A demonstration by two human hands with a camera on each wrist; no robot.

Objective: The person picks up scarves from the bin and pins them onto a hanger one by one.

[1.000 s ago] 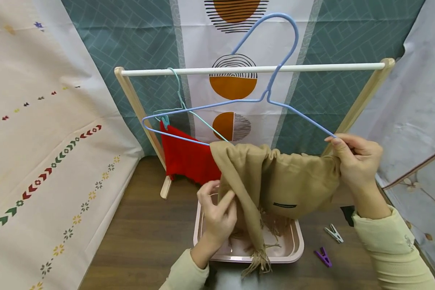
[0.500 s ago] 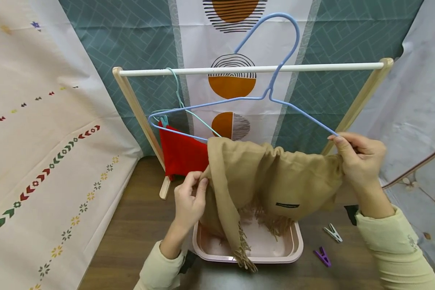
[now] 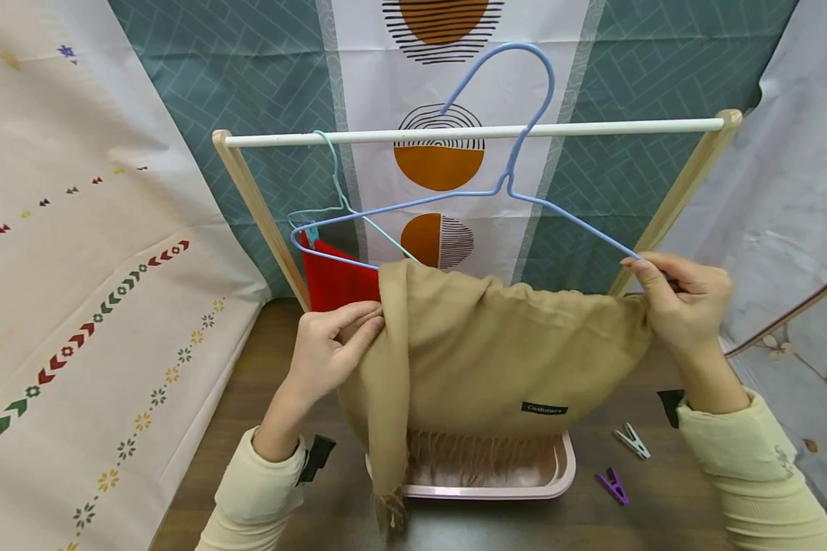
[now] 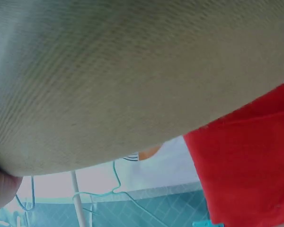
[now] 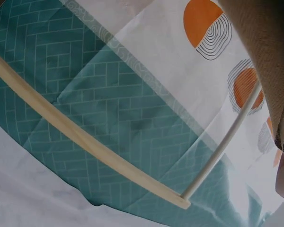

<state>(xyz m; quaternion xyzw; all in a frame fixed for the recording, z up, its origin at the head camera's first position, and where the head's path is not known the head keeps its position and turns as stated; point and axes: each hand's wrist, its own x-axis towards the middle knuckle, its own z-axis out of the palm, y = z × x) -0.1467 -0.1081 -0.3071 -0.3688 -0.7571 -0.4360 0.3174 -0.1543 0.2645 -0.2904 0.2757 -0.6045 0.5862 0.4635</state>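
Observation:
A tan fringed scarf with a dark "Cashmere" label drapes over the lower bar of a blue hanger. My right hand grips the hanger's right corner, with the scarf's end beside the fingers. On the other side, my left hand pinches the scarf's left edge between thumb and fingers. The hanger's hook stands in front of the rack's bar in the head view; whether it touches cannot be told. In the left wrist view the scarf covers most of the picture, with a bit of left hand at the edge.
Behind stands a wooden rack with a white bar. A mint hanger on it carries a red cloth held by a clip. Below the scarf lies a pink basin. White and purple clothespins lie on the floor.
My left hand has moved left and up, taking hold of the scarf's edge and pulling it out leftward. The scarf now spreads flatter. The right hand keeps its hold; the hanger's hook sits slightly lower.

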